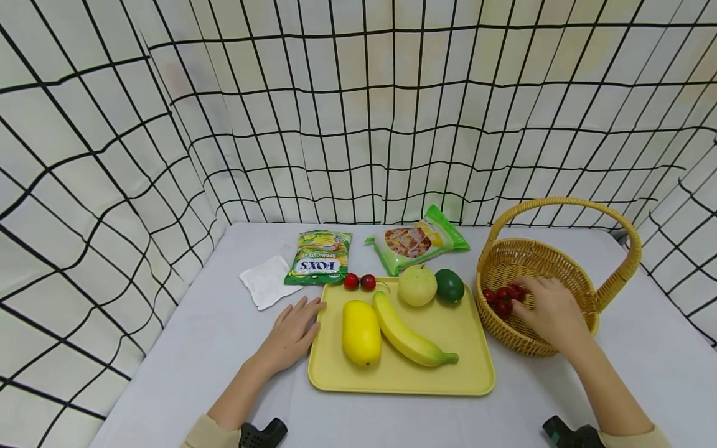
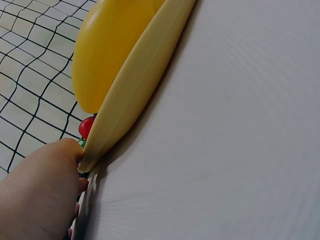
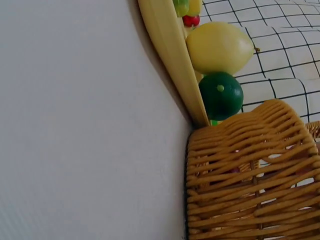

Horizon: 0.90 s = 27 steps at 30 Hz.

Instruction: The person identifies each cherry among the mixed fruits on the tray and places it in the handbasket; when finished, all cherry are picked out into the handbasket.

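My right hand (image 1: 551, 311) reaches into the wicker basket (image 1: 518, 342), thumb and fingers curled round red cherries (image 1: 504, 298) near its left wall. In the right wrist view the basket's weave (image 3: 250, 185) mostly hides that hand. My left hand (image 1: 291, 336) lies with fingers extended at the left edge of the yellow tray (image 1: 414, 382); its thumb side touches the rim. On the tray lie an oblong yellow fruit (image 1: 361, 333), a banana (image 1: 414, 336), a round pale-green fruit (image 1: 417, 285) and a dark green fruit (image 1: 450, 286). Two cherries (image 1: 358, 282) sit at its back-left corner.
Behind the tray lie a green-and-yellow FOX'S packet (image 1: 319, 258) and a green snack bag (image 1: 414, 241). A white tissue (image 1: 269, 282) is at the left. The basket's tall handle (image 1: 566, 202) arches over its opening. Black-grid netting (image 1: 347, 124) surrounds the white table.
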Each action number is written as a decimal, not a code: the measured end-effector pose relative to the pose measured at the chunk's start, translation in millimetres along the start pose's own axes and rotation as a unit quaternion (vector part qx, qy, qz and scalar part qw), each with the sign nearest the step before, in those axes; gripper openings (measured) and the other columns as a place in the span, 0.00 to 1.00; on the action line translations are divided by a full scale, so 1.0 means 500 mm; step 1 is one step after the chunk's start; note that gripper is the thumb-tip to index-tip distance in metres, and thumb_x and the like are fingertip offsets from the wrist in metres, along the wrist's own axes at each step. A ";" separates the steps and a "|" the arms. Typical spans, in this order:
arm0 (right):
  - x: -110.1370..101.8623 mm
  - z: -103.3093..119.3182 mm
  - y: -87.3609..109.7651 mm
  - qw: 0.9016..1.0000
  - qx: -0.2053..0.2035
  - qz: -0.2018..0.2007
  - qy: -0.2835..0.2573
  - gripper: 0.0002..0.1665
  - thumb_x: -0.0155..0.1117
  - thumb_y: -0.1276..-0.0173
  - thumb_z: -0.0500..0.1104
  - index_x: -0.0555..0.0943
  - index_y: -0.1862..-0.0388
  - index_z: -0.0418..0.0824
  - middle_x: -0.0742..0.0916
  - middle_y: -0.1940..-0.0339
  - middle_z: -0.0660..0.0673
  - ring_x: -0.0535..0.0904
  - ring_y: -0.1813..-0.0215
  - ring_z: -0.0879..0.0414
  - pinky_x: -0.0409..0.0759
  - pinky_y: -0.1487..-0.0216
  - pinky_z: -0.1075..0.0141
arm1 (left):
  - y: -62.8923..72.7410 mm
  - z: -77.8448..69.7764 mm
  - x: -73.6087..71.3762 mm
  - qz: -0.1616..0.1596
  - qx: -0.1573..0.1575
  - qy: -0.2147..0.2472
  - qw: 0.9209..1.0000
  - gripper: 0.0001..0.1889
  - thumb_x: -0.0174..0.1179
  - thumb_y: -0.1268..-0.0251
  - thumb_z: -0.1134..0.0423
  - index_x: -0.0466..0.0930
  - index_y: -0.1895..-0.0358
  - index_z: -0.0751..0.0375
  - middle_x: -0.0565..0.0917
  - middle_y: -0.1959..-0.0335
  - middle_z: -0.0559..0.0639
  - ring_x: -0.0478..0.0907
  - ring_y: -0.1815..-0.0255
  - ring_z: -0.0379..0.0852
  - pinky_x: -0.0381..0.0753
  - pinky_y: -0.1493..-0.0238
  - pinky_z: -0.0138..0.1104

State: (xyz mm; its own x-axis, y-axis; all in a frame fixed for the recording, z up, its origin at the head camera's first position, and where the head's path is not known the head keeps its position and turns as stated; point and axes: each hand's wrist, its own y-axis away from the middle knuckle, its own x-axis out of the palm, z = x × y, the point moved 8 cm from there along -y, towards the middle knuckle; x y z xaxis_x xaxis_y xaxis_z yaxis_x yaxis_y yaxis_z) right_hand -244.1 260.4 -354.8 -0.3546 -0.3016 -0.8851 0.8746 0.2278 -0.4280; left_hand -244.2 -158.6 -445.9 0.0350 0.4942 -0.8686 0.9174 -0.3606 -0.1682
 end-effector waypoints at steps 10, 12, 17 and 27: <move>0.033 -0.039 -0.001 0.996 0.043 0.079 -0.029 0.18 0.65 0.45 0.40 0.76 0.55 0.34 0.83 0.65 0.36 0.75 0.61 0.37 0.74 0.65 0.45 | 0.001 0.001 0.001 0.001 0.004 -0.006 1.000 0.21 0.46 0.30 0.56 0.65 0.35 0.55 0.64 0.33 0.54 0.51 0.30 0.56 0.43 0.33 0.52; 0.040 -0.044 0.000 0.994 0.050 0.095 -0.034 0.18 0.64 0.44 0.40 0.76 0.54 0.34 0.83 0.66 0.36 0.75 0.60 0.36 0.74 0.64 0.45 | 0.001 0.001 0.000 0.001 0.005 -0.006 1.000 0.21 0.46 0.30 0.56 0.65 0.35 0.55 0.64 0.33 0.54 0.51 0.30 0.56 0.43 0.33 0.52; 0.054 -0.053 0.002 0.990 0.063 0.122 -0.043 0.20 0.63 0.43 0.39 0.76 0.52 0.32 0.82 0.64 0.35 0.76 0.58 0.36 0.75 0.63 0.45 | 0.001 0.001 0.000 0.000 0.005 -0.006 1.000 0.21 0.45 0.30 0.56 0.65 0.36 0.55 0.65 0.34 0.54 0.51 0.30 0.56 0.43 0.33 0.52; 0.064 -0.058 0.000 0.987 0.068 0.140 -0.037 0.20 0.63 0.43 0.39 0.76 0.52 0.33 0.83 0.65 0.35 0.77 0.60 0.37 0.77 0.68 0.48 | 0.001 0.001 0.000 0.000 0.005 -0.007 1.000 0.21 0.45 0.30 0.56 0.65 0.35 0.55 0.64 0.33 0.54 0.51 0.30 0.56 0.43 0.33 0.52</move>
State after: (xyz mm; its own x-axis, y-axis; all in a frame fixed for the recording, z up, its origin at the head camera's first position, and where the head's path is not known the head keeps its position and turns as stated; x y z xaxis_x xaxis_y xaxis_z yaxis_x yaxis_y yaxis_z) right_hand -264.9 277.7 -388.3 -0.0722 -0.3129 -0.9471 0.9728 0.1874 -0.1360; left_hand -244.1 -159.1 -446.2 0.0298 0.4829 -0.8752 0.9132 -0.3691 -0.1726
